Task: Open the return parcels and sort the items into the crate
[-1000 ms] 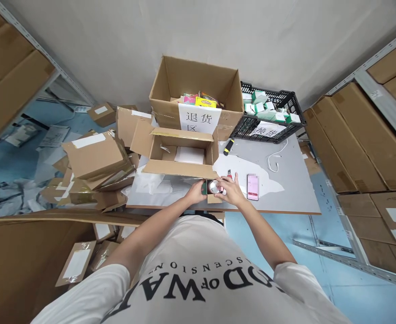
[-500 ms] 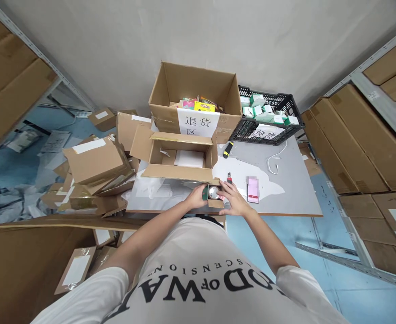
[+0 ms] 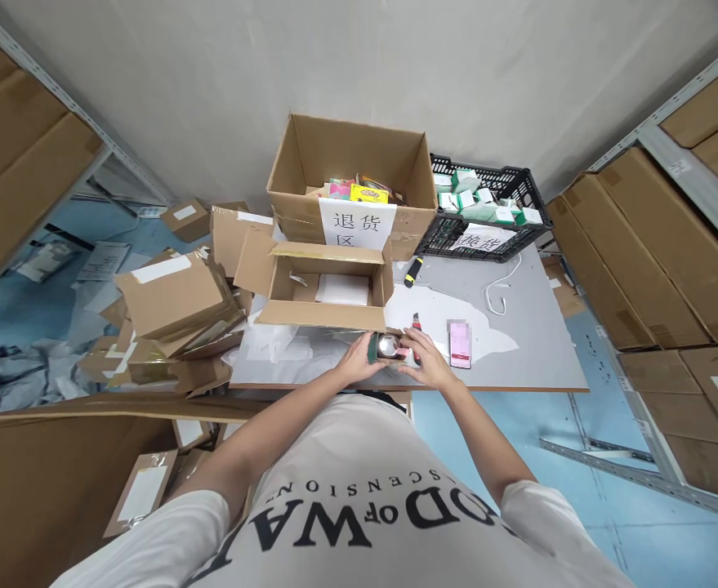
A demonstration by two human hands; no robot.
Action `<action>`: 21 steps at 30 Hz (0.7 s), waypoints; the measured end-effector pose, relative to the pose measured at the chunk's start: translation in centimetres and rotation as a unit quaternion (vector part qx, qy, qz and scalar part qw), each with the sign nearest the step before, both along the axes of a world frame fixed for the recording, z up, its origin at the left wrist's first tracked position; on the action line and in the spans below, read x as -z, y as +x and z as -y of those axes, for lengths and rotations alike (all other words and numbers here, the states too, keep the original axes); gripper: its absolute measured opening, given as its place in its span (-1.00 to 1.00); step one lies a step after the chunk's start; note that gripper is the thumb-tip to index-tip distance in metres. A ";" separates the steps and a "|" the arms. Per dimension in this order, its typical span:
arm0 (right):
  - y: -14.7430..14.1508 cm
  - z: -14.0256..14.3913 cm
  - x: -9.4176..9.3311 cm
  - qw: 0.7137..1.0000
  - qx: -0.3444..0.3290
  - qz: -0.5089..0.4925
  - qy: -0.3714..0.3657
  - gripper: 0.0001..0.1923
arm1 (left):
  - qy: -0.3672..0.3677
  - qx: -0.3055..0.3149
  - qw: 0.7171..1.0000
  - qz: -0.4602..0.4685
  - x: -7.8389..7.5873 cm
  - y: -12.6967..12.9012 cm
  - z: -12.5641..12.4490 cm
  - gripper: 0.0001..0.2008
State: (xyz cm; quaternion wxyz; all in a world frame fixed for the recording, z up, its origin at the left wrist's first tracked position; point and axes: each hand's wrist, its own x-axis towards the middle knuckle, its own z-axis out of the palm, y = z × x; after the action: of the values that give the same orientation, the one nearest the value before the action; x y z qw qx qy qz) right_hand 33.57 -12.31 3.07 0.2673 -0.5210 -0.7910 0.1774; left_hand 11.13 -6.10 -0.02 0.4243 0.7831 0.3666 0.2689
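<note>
At the table's front edge, my left hand [image 3: 356, 360] is closed around the left side of a small open box with a dark green side [image 3: 372, 349]. Inside it sits a shiny, round silver object [image 3: 388, 346] whose kind I cannot make out. My right hand [image 3: 427, 361] grips the box's right end, thumb toward me and fingers on the far side. Something small and pinkish shows beside the silver object. A red-and-black utility knife [image 3: 416, 322] lies just beyond my right fingers. Farther right rests a phone with a pink screen [image 3: 459, 343].
Behind my hands stands an open carton [image 3: 327, 314], with a larger labelled carton [image 3: 408, 224] of colourful packets beyond. A black crate [image 3: 524, 229] holds several green-and-white boxes. A yellow-and-black knife [image 3: 413, 272] and white cable [image 3: 494, 307] lie right; cardboard [image 3: 175, 294] is heaped left.
The box's brown front flap, which hung toward me, no longer shows there. My right hand has closed in on the box's right end. My left hand keeps its hold.
</note>
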 end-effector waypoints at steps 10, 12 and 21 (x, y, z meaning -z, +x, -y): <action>0.7 -1.0 -1.8 0.997 -0.012 -0.061 -0.048 -0.56 | -0.008 -0.019 1.000 0.002 0.1 -0.4 -0.1 -0.29; 1.0 -1.1 -2.2 0.996 -0.014 -0.063 -0.058 -0.70 | -0.009 -0.016 1.000 0.003 0.3 -0.6 -0.2 -0.27; -1.0 -2.1 -1.2 0.994 0.082 -0.053 -0.046 -0.68 | -0.002 0.016 1.000 -0.003 0.4 -0.7 1.2 -0.41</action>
State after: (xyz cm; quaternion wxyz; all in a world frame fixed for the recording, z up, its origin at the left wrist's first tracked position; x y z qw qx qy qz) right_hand 32.58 -10.16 4.26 0.2982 -0.5855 -0.7216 0.2179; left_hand 10.39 -7.28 -0.42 0.4291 0.7888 0.3561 0.2587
